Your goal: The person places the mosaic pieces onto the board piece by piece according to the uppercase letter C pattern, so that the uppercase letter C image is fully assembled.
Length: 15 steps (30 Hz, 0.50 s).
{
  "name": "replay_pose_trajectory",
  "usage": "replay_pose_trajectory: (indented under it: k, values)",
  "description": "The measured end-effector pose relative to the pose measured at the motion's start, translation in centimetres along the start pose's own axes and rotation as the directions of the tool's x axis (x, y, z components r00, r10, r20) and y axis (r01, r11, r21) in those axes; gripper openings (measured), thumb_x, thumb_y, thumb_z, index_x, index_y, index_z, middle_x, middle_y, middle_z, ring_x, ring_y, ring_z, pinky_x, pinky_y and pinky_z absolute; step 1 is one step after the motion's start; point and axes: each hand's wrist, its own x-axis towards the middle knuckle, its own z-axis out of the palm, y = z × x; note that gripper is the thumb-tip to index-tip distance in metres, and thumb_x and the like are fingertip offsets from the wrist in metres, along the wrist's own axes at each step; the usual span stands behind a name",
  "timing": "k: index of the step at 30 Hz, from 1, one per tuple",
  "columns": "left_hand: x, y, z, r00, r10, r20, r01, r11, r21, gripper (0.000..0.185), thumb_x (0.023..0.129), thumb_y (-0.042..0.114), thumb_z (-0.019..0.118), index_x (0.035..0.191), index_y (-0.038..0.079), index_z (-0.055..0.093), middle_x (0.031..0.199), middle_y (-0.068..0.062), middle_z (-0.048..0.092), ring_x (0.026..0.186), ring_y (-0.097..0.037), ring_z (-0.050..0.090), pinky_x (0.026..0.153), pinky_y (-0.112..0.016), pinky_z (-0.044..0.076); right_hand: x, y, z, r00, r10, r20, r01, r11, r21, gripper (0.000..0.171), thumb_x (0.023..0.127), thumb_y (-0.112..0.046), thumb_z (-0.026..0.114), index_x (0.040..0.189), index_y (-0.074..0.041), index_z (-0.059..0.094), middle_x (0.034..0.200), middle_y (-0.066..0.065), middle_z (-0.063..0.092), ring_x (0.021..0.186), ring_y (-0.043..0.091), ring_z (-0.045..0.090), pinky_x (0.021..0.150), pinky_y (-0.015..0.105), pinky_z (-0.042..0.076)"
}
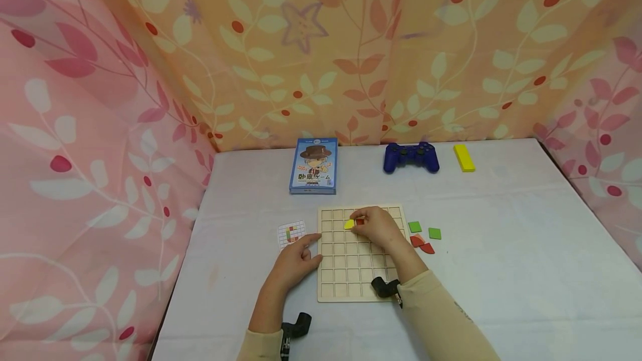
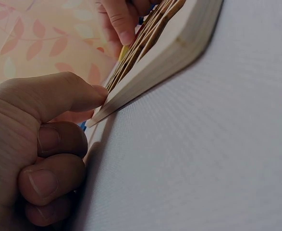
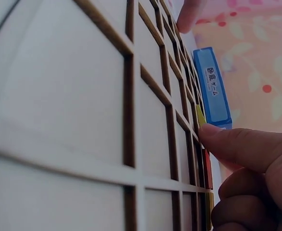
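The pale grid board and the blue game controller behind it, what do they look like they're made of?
The pale square grid board looks like thin light wood or plywood: matt, with darker brown cell edges, possibly laser-cut, and a layered edge in the left wrist view. The dark blue game controller looks like moulded plastic with a slight sheen on its rounded grips. Both are judged by look only.

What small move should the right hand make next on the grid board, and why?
Probably press the yellow tile flat into its cell. The right hand has its fingertips on it beside a red tile, while the left hand touches the edge of the wooden grid board, apparently steadying it.
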Motion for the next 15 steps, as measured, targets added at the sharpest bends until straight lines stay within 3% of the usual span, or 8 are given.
replay_pose_trajectory:
  k: [5,11,15]
  values:
    - [0.01,0.06,0.02,1.0,0.0,0.002,0.0,1.0,-0.002,0.053,0.091,0.025,0.078,0.141,0.017,0.063,0.052,0.009,0.042,0.045,-0.007,0.035,0.047,-0.027,0.03,-0.13,-0.04,0.06,1.0,0.001,-0.012,-0.002,1.0,-0.019,0.03,0.084,-0.017,0.083,0.113,-0.016,0.079,0.101,0.003,0.071,0.084,0.022,0.056,0.084,0.043,0.046]
    - [0.0,0.1,-0.03,1.0,-0.006,0.002,0.006,1.0,-0.006,0.052,0.09,0.025,0.078,0.14,0.018,0.064,0.051,0.01,0.042,0.045,-0.006,0.035,0.047,-0.026,0.03,-0.23,-0.07,0.04,1.0,-0.014,-0.003,0.014,0.999,-0.034,0.03,0.085,-0.018,0.082,0.114,-0.015,0.078,0.08,0.0,0.063,0.073,0.02,0.052,0.073,0.038,0.043]
    - [-0.04,0.05,-0.06,1.0,0.003,0.0,-0.003,1.0,-0.008,0.052,0.09,0.025,0.078,0.14,0.017,0.064,0.051,0.009,0.042,0.045,-0.007,0.035,0.047,-0.027,0.03,-0.32,-0.14,0.06,0.999,-0.028,-0.015,0.027,0.999,-0.045,0.026,0.086,-0.017,0.081,0.111,-0.015,0.078,0.078,-0.002,0.062,0.071,0.019,0.051,0.071,0.037,0.042]
